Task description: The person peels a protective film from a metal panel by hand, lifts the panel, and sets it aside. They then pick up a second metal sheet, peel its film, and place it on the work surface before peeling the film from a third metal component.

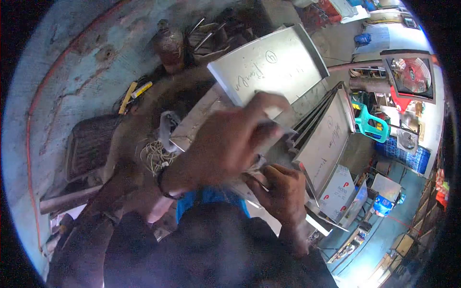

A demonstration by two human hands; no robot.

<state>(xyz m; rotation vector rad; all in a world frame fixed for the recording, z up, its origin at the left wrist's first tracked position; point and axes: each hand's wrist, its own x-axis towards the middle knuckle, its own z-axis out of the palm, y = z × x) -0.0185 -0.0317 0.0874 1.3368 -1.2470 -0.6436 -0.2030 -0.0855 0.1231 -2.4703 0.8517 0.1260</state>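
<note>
My left hand (235,137) is raised in front of my chest, smeared by motion. A pale patch shows at its fingertips, and I cannot make out whether it is a held thing. Lower and to the right, my right hand (284,192) has its fingers curled closed around something too small to name. A tangle of thin pale strands (254,167) shows beside its fingertips. Just beyond my left hand lies a shiny metal panel (283,60) with bent edges and handwriting, including a circled 4. A bundle of pale cord (156,157) lies left of my left wrist.
Several stacked metal panels (329,139) with handwriting lean at the right, beside a teal-handled tool (372,126). A box-like piece with red logos (338,192) stands below them. A fan (409,74) is at the far right. A dark woven seat (91,144) is at the left.
</note>
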